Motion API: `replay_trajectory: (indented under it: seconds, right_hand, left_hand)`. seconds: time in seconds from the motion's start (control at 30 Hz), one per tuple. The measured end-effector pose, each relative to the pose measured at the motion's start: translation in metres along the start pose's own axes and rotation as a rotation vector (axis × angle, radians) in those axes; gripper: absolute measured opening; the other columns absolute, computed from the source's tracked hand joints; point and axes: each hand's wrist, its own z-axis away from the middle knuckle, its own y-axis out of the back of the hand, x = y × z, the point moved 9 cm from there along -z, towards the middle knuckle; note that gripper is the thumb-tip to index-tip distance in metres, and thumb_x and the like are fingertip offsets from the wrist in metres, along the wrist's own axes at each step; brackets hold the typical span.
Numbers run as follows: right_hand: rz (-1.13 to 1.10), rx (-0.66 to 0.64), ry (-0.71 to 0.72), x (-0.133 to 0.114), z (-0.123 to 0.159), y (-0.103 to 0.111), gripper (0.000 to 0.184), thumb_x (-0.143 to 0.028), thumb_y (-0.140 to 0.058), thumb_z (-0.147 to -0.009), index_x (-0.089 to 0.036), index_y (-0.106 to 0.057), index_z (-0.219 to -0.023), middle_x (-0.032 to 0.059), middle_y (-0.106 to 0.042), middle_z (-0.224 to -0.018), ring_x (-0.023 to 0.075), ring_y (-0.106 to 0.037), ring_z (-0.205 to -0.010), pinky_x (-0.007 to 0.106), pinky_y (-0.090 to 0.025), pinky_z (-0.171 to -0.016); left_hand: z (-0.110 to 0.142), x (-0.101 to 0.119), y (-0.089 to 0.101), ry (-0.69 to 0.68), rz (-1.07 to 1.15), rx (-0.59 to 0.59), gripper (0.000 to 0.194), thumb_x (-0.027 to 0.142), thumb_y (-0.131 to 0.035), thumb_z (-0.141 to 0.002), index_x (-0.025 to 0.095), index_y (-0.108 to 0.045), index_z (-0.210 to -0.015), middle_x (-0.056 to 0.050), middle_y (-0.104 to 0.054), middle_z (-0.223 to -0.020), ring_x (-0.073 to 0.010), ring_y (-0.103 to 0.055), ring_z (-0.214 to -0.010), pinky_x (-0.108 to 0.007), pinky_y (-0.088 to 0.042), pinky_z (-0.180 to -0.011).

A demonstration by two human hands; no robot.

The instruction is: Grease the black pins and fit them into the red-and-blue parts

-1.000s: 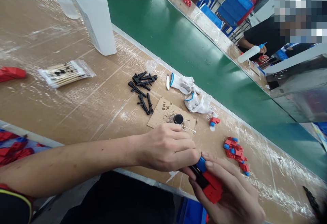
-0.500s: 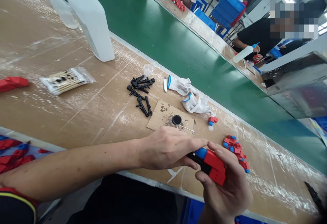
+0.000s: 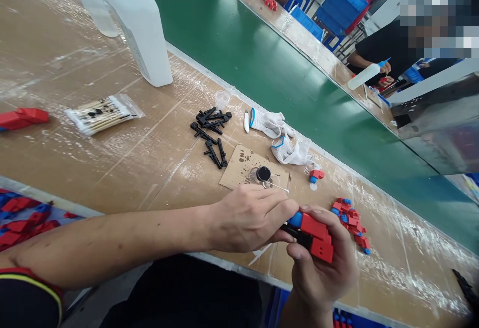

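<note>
Red plastic block (image 3: 318, 236), blue cap (image 3: 295, 220), clamped in right hand (image 3: 322, 273) — left hand (image 3: 252, 218), fingers together beside the cap

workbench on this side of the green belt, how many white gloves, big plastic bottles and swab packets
white work gloves: 2
plastic bottles: 2
cotton swab packets: 1
total: 5
</note>
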Motion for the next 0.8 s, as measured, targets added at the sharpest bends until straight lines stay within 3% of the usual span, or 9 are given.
replay_trajectory:
  seconds: [0.2, 0.47, 0.67, 0.8]
  right_hand:
    - [-0.010, -0.003, 0.026, -0.001, 0.000, 0.002, 0.041, -0.034, -0.084, -0.080, -0.018, -0.070, -0.116, 0.0058, -0.071, -0.101, 0.0212, -0.068, -0.096, 0.034, -0.059, -0.081]
    - [-0.094, 0.025, -0.053, 0.004, 0.006, 0.000, 0.041, -0.034, -0.084, -0.081, -0.019, -0.070, -0.116, 0.0062, -0.070, -0.103, 0.0214, -0.066, -0.098, 0.034, -0.056, -0.084]
    - [-0.095, -0.064, -0.067, 0.008, 0.001, 0.005, 0.048, -0.045, -0.083, -0.079, -0.024, -0.070, -0.121, 0.0056, -0.072, -0.106, 0.0215, -0.066, -0.101, 0.033, -0.057, -0.085]
    - [0.012, -0.130, -0.079, 0.008, 0.004, 0.005, 0.054, -0.044, -0.081, -0.082, -0.023, -0.066, -0.130, 0.0077, -0.072, -0.114, 0.0231, -0.066, -0.107, 0.034, -0.057, -0.087]
  left_hand:
    - [0.000, 0.003, -0.001, -0.006, 0.008, -0.033, 0.052, 0.049, -0.016, -0.109, 0.010, -0.049, -0.112, -0.009, -0.066, -0.089, -0.0204, -0.063, -0.074, -0.033, -0.053, -0.065]
    - [-0.002, 0.004, 0.003, 0.000, 0.079, -0.017, 0.049, 0.048, -0.016, -0.109, 0.012, -0.050, -0.108, -0.007, -0.067, -0.086, -0.0192, -0.062, -0.071, -0.031, -0.049, -0.063]
    - [-0.004, 0.004, 0.010, -0.038, 0.087, 0.003, 0.042, 0.049, -0.031, -0.109, 0.012, -0.052, -0.108, -0.006, -0.069, -0.087, -0.0175, -0.063, -0.071, -0.030, -0.048, -0.062]
    - [-0.004, 0.005, 0.009, -0.040, 0.011, -0.044, 0.042, 0.047, -0.029, -0.109, 0.012, -0.052, -0.107, -0.007, -0.067, -0.087, -0.0196, -0.064, -0.073, -0.032, -0.049, -0.062]
